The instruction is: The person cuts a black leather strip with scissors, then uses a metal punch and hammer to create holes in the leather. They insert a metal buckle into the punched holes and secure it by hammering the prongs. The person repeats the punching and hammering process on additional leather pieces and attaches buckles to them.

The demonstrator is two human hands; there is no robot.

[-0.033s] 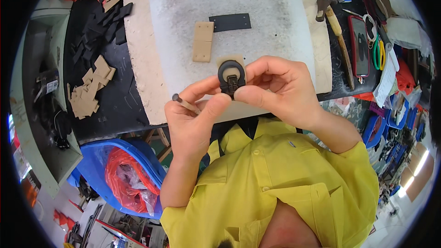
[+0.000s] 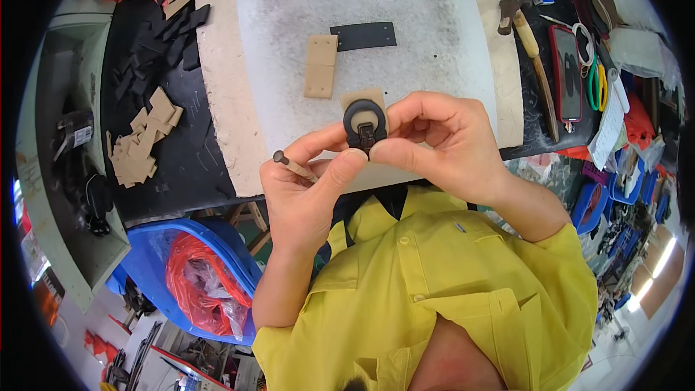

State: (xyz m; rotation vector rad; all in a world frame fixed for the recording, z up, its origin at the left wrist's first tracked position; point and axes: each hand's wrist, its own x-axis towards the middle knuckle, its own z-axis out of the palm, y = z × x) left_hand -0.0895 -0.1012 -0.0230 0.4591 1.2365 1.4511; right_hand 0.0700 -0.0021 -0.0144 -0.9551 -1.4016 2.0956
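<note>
Between both hands, over the near part of the work mat, is a black ring-shaped buckle (image 2: 353, 124) with a dark fitting at its near side. A tan leather-like piece (image 2: 354, 95) shows behind the ring. My left hand (image 2: 304, 188) pinches the buckle's left side with thumb and fingertips. A thin rod-like tool (image 2: 291, 165) with a dark, flat end is also tucked in that hand. From the right, my right hand (image 2: 449, 141) grips the buckle between thumb and fingers. Beyond lie a tan strip with small holes (image 2: 320, 66) and a black strip (image 2: 363, 36).
Piles of black pieces (image 2: 156, 47) and tan pieces (image 2: 141, 145) lie on the left. At right are a hammer (image 2: 539, 72), a red-edged phone (image 2: 567, 72) and scissors (image 2: 597, 87). A blue bin (image 2: 148, 246) holding red plastic bags stands below the table's left front edge.
Both hands and the buckle have shifted very slightly toward me, and the rod-like tool has tipped a little. Both hands keep their hold.
</note>
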